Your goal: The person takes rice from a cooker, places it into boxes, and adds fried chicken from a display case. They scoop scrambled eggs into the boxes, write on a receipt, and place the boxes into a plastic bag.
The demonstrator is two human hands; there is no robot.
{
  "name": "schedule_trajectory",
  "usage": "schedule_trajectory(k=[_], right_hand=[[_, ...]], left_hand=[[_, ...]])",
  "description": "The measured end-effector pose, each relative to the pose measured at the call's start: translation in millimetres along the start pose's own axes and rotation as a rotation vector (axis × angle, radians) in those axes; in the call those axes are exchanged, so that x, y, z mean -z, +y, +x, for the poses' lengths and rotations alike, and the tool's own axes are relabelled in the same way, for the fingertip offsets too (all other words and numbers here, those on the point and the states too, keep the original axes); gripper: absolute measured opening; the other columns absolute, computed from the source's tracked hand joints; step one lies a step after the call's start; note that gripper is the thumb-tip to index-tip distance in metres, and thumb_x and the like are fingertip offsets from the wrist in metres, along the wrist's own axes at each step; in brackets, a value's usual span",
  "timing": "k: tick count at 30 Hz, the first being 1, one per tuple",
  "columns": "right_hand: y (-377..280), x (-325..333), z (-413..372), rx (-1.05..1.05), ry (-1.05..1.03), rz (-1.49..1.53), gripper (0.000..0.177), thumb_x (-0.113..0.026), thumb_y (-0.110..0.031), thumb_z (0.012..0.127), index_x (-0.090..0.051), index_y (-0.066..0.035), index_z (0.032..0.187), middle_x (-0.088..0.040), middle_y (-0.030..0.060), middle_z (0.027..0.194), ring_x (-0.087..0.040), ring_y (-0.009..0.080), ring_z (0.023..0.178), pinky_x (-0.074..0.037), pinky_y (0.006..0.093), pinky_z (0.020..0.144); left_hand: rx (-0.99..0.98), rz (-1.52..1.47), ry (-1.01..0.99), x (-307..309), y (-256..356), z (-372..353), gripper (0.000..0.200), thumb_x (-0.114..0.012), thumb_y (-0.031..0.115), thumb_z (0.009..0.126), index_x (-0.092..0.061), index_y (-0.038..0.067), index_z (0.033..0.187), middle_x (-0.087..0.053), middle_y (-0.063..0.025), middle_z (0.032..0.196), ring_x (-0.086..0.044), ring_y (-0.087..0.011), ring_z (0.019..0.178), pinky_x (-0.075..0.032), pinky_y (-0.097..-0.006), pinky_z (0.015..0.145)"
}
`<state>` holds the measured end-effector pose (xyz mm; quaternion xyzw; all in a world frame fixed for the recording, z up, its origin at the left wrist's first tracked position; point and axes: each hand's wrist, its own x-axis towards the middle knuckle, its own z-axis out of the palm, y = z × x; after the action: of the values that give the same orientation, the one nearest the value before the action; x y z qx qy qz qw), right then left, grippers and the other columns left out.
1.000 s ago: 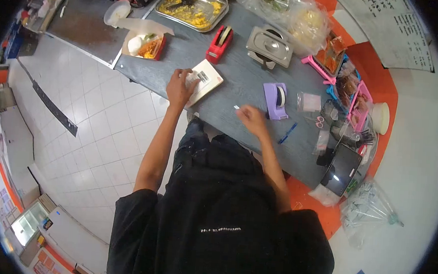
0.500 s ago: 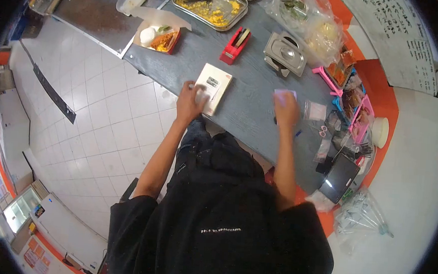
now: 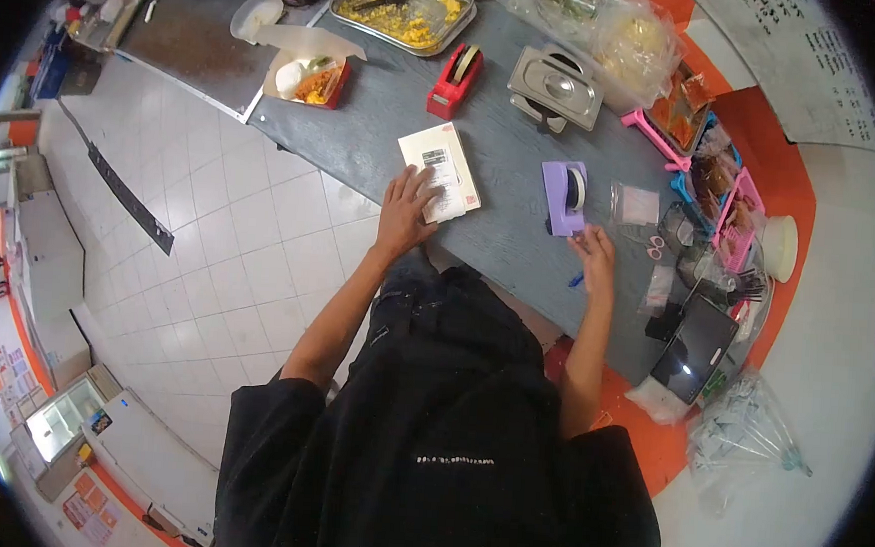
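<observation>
Pressing flat, open left hand (image 3: 407, 206) on near end of closed labelled paper box (image 3: 444, 169), mid-bench (image 3: 506, 223). Right hand (image 3: 595, 258) loosely open, apparently empty, just beside purple tape dispenser (image 3: 562, 196). Box likely light and crushable; best held by its side edges.

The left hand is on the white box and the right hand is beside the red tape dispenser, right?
No. The head view shows the left hand on the white box, the right hand beside the purple tape dispenser.
</observation>
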<state>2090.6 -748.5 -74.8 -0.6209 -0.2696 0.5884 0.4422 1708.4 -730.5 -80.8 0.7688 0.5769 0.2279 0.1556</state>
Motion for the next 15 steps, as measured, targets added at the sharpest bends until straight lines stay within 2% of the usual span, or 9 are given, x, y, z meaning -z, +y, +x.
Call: schedule_trajectory(k=[2,3,5,6,8,9,11,13,15], right_hand=[[4,-10,-24,0.164,0.037,0.187,0.016,-0.057,-0.018,0.096,-0.058,-0.004,0.089,-0.057,0.001,0.086,-0.053,0.0091,0.077,-0.052,0.0341,0.087],[10,-10,-26,0.164,0.031,0.185,0.016,-0.057,-0.018,0.096,-0.058,-0.004,0.089,-0.057,0.001,0.086,-0.053,0.0091,0.077,-0.052,0.0341,0.087],[41,-4,-23,0.243,0.106,-0.012,0.023,-0.063,-0.024,0.093,-0.057,-0.003,0.086,-0.057,0.0042,0.083,-0.059,0.0149,0.083,-0.048,0.0317,0.084],[56,3,-14,0.242,0.104,-0.013,0.023,-0.063,-0.024,0.093,-0.057,-0.003,0.086,-0.057,0.0042,0.083,-0.059,0.0149,0.083,-0.048,0.0317,0.084],[76,20,5,0.305,0.304,-0.615,0.025,-0.064,-0.024,0.092,-0.058,-0.001,0.085,-0.063,0.0089,0.087,-0.061,0.016,0.083,-0.047,0.0321,0.077],[73,21,6,0.306,0.312,-0.616,0.025,-0.064,-0.024,0.092,-0.058,-0.001,0.085,-0.063,0.0089,0.087,-0.061,0.016,0.083,-0.047,0.0321,0.077],[73,17,3,0.031,0.39,-0.74,0.026,-0.063,-0.025,0.091,-0.061,0.0,0.084,-0.066,0.0111,0.087,-0.061,0.017,0.08,-0.046,0.0327,0.071],[82,3,1,0.177,0.281,-0.786,0.029,-0.064,-0.028,0.091,-0.063,-0.001,0.081,-0.067,0.0091,0.083,-0.061,0.0187,0.075,-0.046,0.0331,0.069],[60,-46,-22,0.16,0.011,-0.542,0.03,-0.066,-0.03,0.089,-0.066,-0.001,0.085,-0.067,0.0074,0.079,-0.061,0.0165,0.074,-0.047,0.033,0.066]], left_hand=[[-0.023,-0.014,-0.014,-9,0,3,0.067,-0.083,0.02,0.056,-0.061,0.024,0.119,-0.04,-0.0053,0.145,-0.033,-0.0363,0.135,-0.029,-0.0507,0.109],[-0.02,-0.031,0.005,-13,2,4,0.066,-0.083,0.02,0.057,-0.061,0.024,0.119,-0.042,-0.0041,0.144,-0.032,-0.0357,0.135,-0.029,-0.0508,0.109],[-0.014,-0.049,0.022,-17,5,5,0.066,-0.083,0.02,0.057,-0.061,0.023,0.118,-0.043,-0.0029,0.143,-0.032,-0.0351,0.136,-0.03,-0.0509,0.109],[0.0,-0.036,0.02,-19,6,6,0.066,-0.083,0.021,0.057,-0.061,0.023,0.119,-0.043,-0.0029,0.143,-0.032,-0.0348,0.136,-0.03,-0.051,0.109],[0.009,-0.028,0.014,-20,7,5,0.066,-0.084,0.021,0.057,-0.061,0.023,0.119,-0.043,-0.003,0.143,-0.032,-0.0345,0.136,-0.03,-0.0511,0.109],[0.005,-0.027,0.019,-20,6,5,0.067,-0.084,0.021,0.057,-0.061,0.023,0.12,-0.043,-0.0031,0.143,-0.031,-0.0348,0.136,-0.03,-0.0515,0.108],[-0.002,-0.02,0.023,-21,5,4,0.068,-0.084,0.02,0.056,-0.061,0.024,0.12,-0.043,-0.0035,0.143,-0.031,-0.0359,0.136,-0.032,-0.051,0.108],[-0.004,-0.04,0.028,-19,5,8,0.068,-0.084,0.019,0.056,-0.061,0.024,0.119,-0.044,-0.0039,0.142,-0.032,-0.0362,0.136,-0.032,-0.0498,0.109],[0.0,-0.06,0.013,-20,6,5,0.067,-0.084,0.018,0.055,-0.061,0.023,0.118,-0.044,-0.0042,0.141,-0.032,-0.0365,0.136,-0.033,-0.0486,0.11]])
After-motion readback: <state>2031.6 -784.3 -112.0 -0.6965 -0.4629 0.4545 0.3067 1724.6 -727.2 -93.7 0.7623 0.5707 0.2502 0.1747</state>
